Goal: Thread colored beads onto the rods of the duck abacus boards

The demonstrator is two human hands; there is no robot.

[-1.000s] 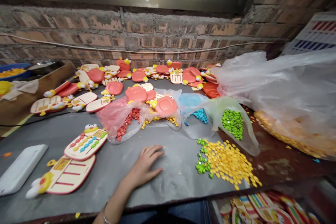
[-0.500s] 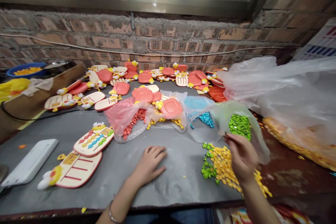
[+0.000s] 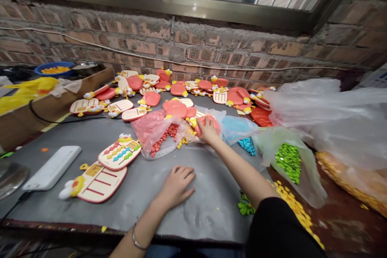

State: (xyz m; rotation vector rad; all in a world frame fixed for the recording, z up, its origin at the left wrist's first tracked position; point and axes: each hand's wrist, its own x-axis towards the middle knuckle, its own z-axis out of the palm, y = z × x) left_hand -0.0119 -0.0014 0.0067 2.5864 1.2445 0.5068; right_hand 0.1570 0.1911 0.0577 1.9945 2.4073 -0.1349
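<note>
My left hand (image 3: 178,185) lies flat on the grey table cover, fingers spread, holding nothing. My right hand (image 3: 208,131) reaches far forward, its fingers spread over a red-backed toy board (image 3: 215,122) with a yellow duck-like head. That board lies face down on the bags of small pieces; whether the fingers grip its edge I cannot tell. To the left, a cream toy board (image 3: 119,155) carrying rows of coloured beads overlaps a slotted board (image 3: 102,183) without beads. Near my right forearm are loose green pieces (image 3: 246,204) and yellow pieces (image 3: 292,205), partly hidden by the arm.
Open bags hold red pieces (image 3: 165,139), blue pieces (image 3: 247,146) and green pieces (image 3: 288,161). More toy boards (image 3: 151,98) lie along the brick wall. A white power bank (image 3: 53,168) is at left; a large clear bag (image 3: 347,117) fills the right.
My right hand has left the green bag and moved forward and left to the red-backed board. My left hand stays on the table. The view has shifted slightly.
</note>
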